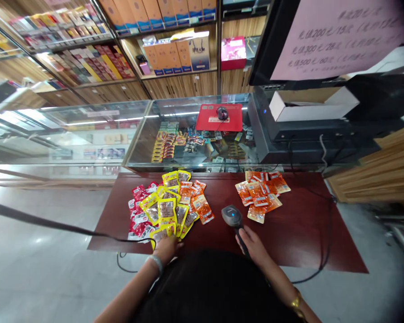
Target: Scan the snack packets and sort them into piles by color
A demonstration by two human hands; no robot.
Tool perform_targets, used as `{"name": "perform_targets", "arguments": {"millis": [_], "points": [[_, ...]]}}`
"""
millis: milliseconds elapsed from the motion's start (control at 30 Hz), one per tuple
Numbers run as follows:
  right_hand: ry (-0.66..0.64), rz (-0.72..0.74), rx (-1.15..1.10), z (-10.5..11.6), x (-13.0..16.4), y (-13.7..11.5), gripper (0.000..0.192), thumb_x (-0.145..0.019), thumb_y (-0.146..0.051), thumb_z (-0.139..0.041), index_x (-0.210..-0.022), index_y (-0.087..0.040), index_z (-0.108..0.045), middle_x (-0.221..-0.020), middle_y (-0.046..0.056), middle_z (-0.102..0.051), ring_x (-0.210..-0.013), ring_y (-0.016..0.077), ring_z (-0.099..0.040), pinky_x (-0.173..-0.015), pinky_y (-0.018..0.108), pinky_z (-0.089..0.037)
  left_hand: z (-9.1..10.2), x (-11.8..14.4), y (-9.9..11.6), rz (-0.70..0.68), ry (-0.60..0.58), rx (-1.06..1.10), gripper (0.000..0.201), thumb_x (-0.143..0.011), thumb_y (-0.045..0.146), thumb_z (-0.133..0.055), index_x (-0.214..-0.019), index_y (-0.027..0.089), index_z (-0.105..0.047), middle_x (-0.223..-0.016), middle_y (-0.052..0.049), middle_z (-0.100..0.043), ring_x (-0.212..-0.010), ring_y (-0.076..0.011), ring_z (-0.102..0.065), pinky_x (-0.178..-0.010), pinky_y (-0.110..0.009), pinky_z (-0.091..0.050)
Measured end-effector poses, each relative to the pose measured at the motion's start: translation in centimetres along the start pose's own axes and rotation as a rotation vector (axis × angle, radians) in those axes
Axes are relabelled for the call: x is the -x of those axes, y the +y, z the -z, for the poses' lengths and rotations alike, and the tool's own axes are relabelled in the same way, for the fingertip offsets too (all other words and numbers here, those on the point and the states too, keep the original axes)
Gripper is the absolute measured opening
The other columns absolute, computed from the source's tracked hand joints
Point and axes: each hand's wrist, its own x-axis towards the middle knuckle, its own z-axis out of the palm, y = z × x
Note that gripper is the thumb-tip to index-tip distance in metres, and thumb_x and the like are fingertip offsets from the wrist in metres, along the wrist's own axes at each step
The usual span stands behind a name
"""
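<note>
Yellow packet [160, 234] at left hand [167, 249], scanner [232, 216] in curled right hand [255, 246]

Black clothing [205, 287] shows, with a pale left-wrist bangle [157, 264] and gold-coloured right-wrist bracelet [296, 301].

Head view, one: from above near edge of table [299, 233], facing forward and down; all four corners framed.

Yellow packets [167, 210] partly cover the red packets [139, 193], both too small to read in detail; the right hand [255, 246] partly conceals the scanner [232, 216], the grip of the left hand [166, 249] cannot be determined, and the pink notice [336, 40] is cropped by the top edge.
</note>
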Motion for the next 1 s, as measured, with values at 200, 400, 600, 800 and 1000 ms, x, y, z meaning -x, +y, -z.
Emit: {"name": "perform_targets", "arguments": {"millis": [200, 400, 600, 800, 1000], "points": [[0.020, -0.032, 0.027, -0.3, 0.0, 0.0, 0.049, -0.075, -0.068, -0.061, -0.087, -0.020, -0.058, -0.056, -0.006, -0.053, -0.041, 0.0081, -0.043, -0.038, 0.019, -0.030, 3.4, -2.4, -0.1, -0.165, 0.145, 0.002, 0.030, -0.087, 0.040, -0.049, -0.087, 0.019, -0.070, -0.099, -0.014, -0.071, -0.102, -0.0266, -0.062, -0.091, -0.035, -0.042], [0.026, -0.011, 0.021, -0.7, -0.2, 0.0, 0.047, -0.075, -0.067, -0.061, -0.084, -0.021, -0.056, -0.055, -0.006, -0.052, -0.042, 0.0085, -0.043, -0.038, 0.018, -0.029, 6.4, -3.4, 1.6, -0.071, 0.173, 0.039, 0.043, -0.088, 0.050, -0.044, -0.086, 0.016, -0.070, -0.095, -0.015, -0.071, -0.093, -0.0281, -0.065, -0.082, -0.036, -0.045], [0.024, 0.017, 0.021, -0.5, 0.0, -0.2, 0.047, -0.077, -0.066, -0.060, -0.085, -0.020, -0.057, -0.056, -0.005, -0.052, -0.043, 0.0079, -0.043, -0.039, 0.018, -0.029, 7.4, -3.5, 6.7, -0.164, 0.236, 0.061, 0.049, -0.086, 0.060, -0.043, -0.090, 0.017, -0.068, -0.090, -0.013, -0.069, -0.088, -0.0270, -0.065, -0.077, -0.033, -0.046], [0.074, -0.010, -0.005, -0.1, 0.2, 0.4, 0.049, -0.075, -0.067, -0.062, -0.088, -0.020, -0.059, -0.056, -0.005, -0.052, -0.044, 0.0082, -0.044, -0.039, 0.017, -0.030, 8.5, -6.1, 12.8, -0.220, 0.452, 0.134, 0.082, -0.073, 0.046, -0.068, -0.138, 0.007, -0.035, -0.127, -0.022, -0.051, -0.107, -0.0292, -0.059, -0.091, -0.035, -0.042], [0.081, -0.003, -0.029, 0.2, 0.2, 1.0, 0.047, -0.076, -0.066, -0.062, -0.088, -0.020, -0.057, -0.054, -0.006, -0.049, -0.043, 0.0078, -0.041, -0.038, 0.017, -0.027, 7.9, -7.3, 13.7, -0.265, 0.436, 0.143, 0.051, -0.075, 0.026, -0.068, -0.119, 0.014, -0.046, -0.125, -0.018, -0.053, -0.111, -0.0260, -0.056, -0.092, -0.033, -0.040]]}}
